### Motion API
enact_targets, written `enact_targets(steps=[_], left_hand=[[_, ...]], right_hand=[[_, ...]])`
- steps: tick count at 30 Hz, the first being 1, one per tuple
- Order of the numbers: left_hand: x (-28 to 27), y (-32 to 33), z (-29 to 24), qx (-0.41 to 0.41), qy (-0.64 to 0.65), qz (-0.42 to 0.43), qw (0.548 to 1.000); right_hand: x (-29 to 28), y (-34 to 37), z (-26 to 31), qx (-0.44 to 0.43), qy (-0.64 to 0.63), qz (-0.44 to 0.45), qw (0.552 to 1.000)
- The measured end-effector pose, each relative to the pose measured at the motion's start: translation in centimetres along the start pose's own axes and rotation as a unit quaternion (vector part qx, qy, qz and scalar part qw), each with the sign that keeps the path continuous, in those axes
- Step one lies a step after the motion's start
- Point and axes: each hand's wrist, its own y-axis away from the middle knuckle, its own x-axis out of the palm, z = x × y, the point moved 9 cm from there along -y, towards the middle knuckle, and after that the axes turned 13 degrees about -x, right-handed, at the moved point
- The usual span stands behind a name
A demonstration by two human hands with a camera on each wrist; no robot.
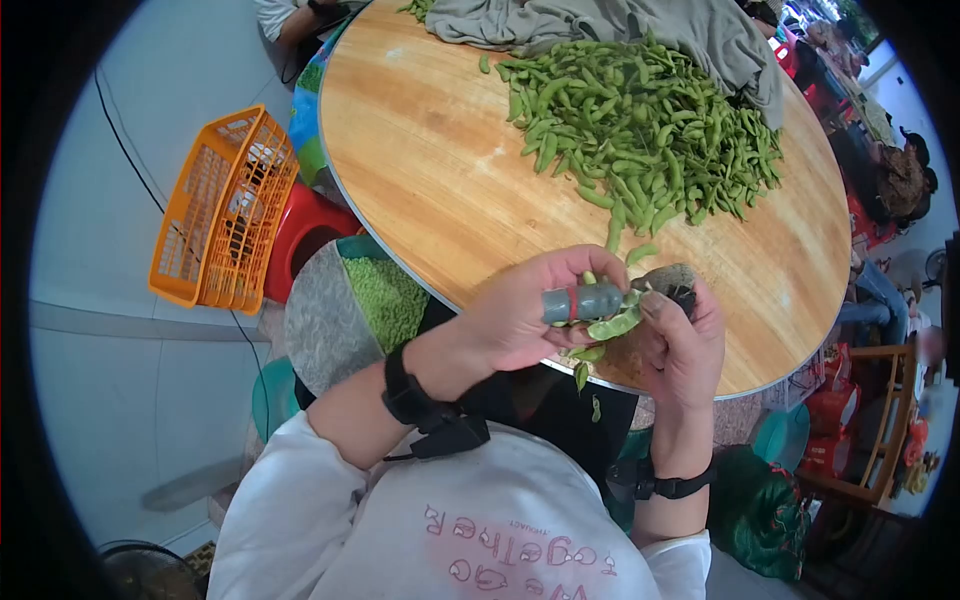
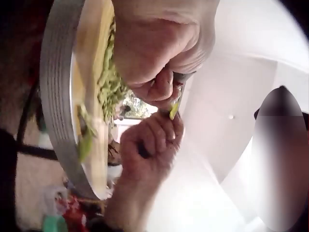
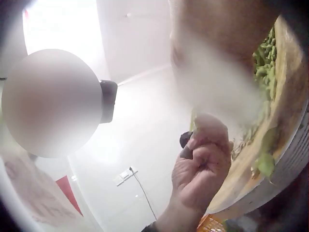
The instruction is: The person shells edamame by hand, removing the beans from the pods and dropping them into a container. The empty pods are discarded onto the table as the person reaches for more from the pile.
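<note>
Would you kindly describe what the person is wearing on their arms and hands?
The white sleeves stop well short of the wrists. Each wrist carries a black strap with a dark device. The left hand also wears a grey, tube-like cover with a red band, apparently over the thumb.

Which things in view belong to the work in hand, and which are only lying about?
Seem to belong to the work:
held pod
grey tube
pod pile
shelled beans
table

Seem only lying about:
crate
stool
</note>
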Motion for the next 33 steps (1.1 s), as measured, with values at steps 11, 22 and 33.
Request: enact_targets(steps=[11, 22, 33], left_hand=[[-15.0, 22.2, -11.7, 0.335, -0.193, -0.467, 0.795], [-18.5, 26.8, -11.3, 0.371, -0.262, -0.644, 0.616], [-1.7, 1.4, 0.0, 0.027, -0.115, -0.105, 0.988]], right_hand=[[-2.1, -3.3, 1.2, -0.137, 0.503, 0.13, 0.843], [-1.4, -4.1, 1.3, -0.22, 0.708, 0.114, 0.662], [2.0, 2.3, -3.1, 0.194, -0.14, 0.026, 0.971]])
